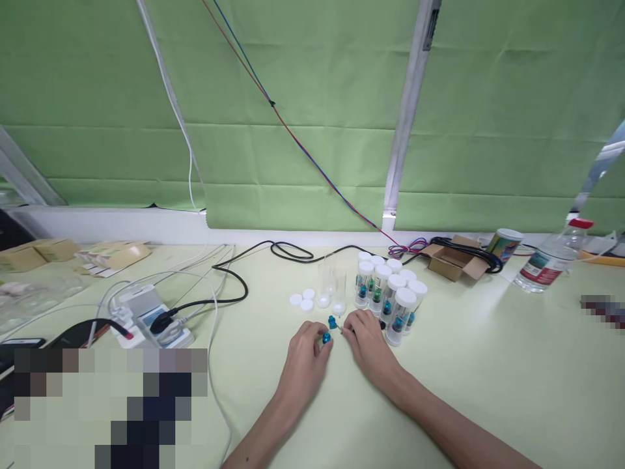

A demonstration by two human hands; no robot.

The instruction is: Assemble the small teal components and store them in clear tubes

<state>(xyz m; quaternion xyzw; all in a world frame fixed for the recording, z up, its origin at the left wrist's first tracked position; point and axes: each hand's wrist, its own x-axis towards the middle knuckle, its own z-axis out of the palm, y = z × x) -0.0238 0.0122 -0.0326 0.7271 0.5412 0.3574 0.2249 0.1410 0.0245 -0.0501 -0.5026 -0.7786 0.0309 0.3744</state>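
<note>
Between thumb and fingers, my left hand (306,355) pinches a small shiny blue part (327,337). My right hand (365,339) is closed at the thin metal stem of a second blue part (333,322), just above the first. The two parts look close together but apart. Just beyond my hands stand a few clear open tubes (338,296), with loose white caps (306,304) to their left. To the right is a group of capped clear tubes (400,316), several with blue or green parts inside. A small black item (382,325) shows beside my right hand.
A power strip (159,319) with plugs and cables lies left. Black cable (244,286) runs along the back. At right stand an open cardboard box (446,266), a can (505,245) and a large water bottle (549,264). Yellowish cartons (114,254) lie back left.
</note>
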